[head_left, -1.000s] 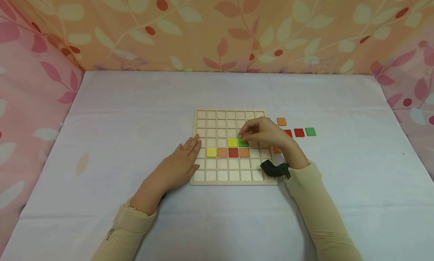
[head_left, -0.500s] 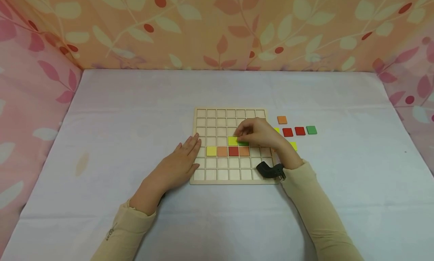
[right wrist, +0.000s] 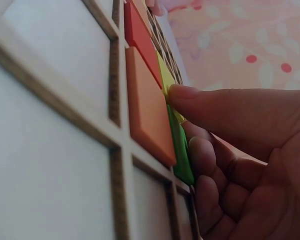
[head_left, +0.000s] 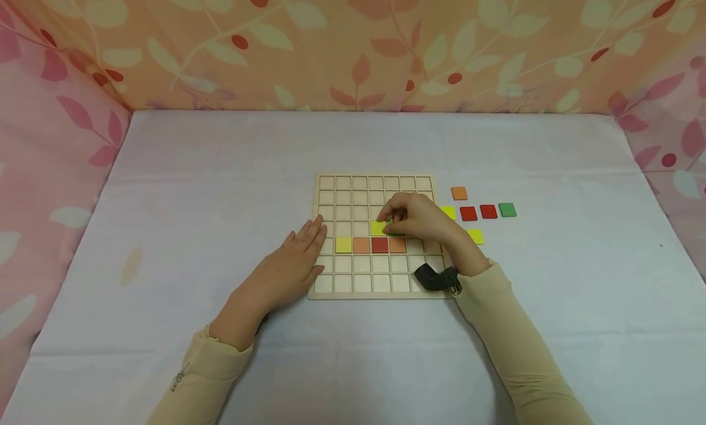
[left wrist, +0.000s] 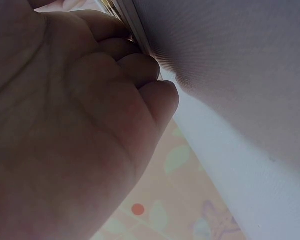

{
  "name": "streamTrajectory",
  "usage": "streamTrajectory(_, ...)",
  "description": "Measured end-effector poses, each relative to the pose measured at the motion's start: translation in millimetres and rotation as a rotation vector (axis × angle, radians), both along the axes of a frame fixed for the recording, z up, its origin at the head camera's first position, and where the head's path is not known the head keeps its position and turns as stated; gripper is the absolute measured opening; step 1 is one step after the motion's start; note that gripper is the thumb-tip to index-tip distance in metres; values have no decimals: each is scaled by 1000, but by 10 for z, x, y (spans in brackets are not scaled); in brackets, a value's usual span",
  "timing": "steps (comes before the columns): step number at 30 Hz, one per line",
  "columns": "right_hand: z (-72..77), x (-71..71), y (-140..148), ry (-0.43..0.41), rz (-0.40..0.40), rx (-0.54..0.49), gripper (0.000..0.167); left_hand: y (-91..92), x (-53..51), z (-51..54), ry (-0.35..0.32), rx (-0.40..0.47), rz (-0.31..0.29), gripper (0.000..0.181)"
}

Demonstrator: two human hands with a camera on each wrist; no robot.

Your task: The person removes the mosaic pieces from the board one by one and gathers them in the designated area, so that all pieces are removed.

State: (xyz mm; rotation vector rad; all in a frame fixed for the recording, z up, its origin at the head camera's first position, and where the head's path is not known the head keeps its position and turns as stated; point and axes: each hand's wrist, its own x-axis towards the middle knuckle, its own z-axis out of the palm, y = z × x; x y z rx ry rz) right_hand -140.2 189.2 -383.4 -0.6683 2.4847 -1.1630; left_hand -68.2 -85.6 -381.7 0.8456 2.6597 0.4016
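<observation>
The pale wooden grid board (head_left: 353,295) holds a row of yellow (head_left: 344,245), orange (head_left: 361,245), red (head_left: 380,245) and orange (head_left: 397,245) tiles. Above the red one sits another yellow tile (head_left: 376,229), with a green tile (head_left: 393,229) on its right, partly covered by fingers. My right hand (head_left: 421,218) pinches at the upper yellow tile; in the right wrist view its thumb touches the yellow tile (right wrist: 165,72) beside the green tile (right wrist: 180,145). My left hand (head_left: 287,271) lies flat, fingertips on the board's left edge; the left wrist view shows its palm (left wrist: 65,110).
Right of the board lie loose tiles: orange (head_left: 459,193), yellow (head_left: 448,213), red (head_left: 468,214), another red (head_left: 488,211), green (head_left: 507,210) and yellow (head_left: 475,237). A black wrist device (head_left: 436,278) hangs over the board's lower right. Floral cloth (head_left: 309,45) borders the white table.
My right hand has shifted left from the green tile to the upper yellow tile, uncovering yellow tiles on the table at the right. My left hand stays at the board's edge.
</observation>
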Motion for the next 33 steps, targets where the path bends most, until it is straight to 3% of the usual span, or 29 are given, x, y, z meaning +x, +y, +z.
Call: streamTrajectory(33, 10, 12, 8, 7, -6, -50, 9, -5, 0, -16, 13, 9, 1, 65)
